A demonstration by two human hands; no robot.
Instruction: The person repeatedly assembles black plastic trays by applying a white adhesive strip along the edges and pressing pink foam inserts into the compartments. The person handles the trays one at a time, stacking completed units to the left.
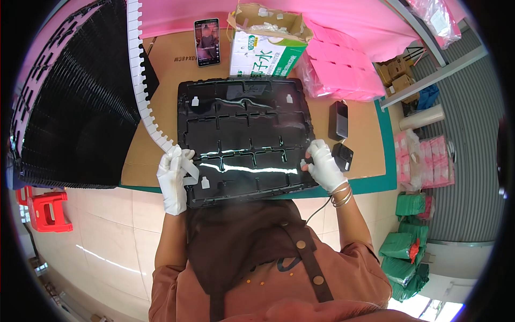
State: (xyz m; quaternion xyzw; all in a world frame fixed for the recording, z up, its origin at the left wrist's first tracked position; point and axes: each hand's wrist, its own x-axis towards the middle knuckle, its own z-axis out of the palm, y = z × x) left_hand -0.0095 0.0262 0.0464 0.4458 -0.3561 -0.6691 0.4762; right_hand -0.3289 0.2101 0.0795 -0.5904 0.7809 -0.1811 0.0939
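A shiny black moulded plastic tray [247, 134] lies in front of me, with white bottle-shaped tabs on it at the far left [195, 101], far right [289, 99] and near left [205, 182]. My left hand [174, 180], in a white glove, is closed on a long strip of white notched tabs [140, 80] at the tray's left edge. The strip's end curls beside the fingers. At the right edge, my right hand [326, 169], gloved with bare fingertips, is curled with its thumb against another white tab [303, 163] near the corner.
Tall stacked black trays [80, 102] stand left. Behind are a phone [207, 43], an open carton [268, 51] and wrapped pink packs [343, 67]. A power bank [339, 120] and small black box [342, 156] lie right. A red stool [48, 210] stands on the floor.
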